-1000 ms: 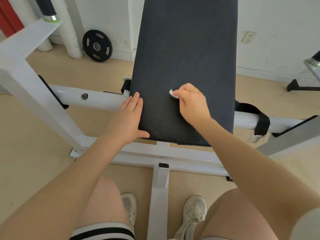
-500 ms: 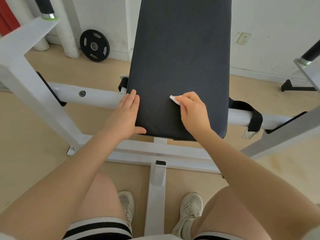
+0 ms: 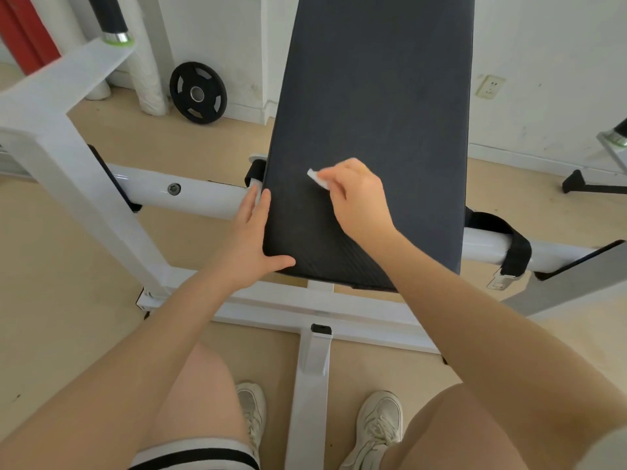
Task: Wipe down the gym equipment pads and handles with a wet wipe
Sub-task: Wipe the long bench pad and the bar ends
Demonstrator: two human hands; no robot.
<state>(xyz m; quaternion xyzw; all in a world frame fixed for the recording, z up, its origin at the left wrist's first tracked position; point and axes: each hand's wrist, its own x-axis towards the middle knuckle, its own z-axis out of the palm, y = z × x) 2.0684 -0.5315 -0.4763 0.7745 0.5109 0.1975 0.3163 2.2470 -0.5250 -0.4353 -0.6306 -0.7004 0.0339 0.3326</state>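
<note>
Right hand [image 3: 359, 201] pinched small wipe [image 3: 317, 179] on pad [image 3: 373, 96]; left hand [image 3: 252, 239] lay flat, bracing edge. Risk: tiny wipe likely missing patches.

Bright even daylight, wide-angle edge warp, sharp

Wipe [image 3: 317, 178] on pad [image 3: 373, 96], weight plate [image 3: 198, 92] behind-left against wall [image 3: 224, 35].
</note>
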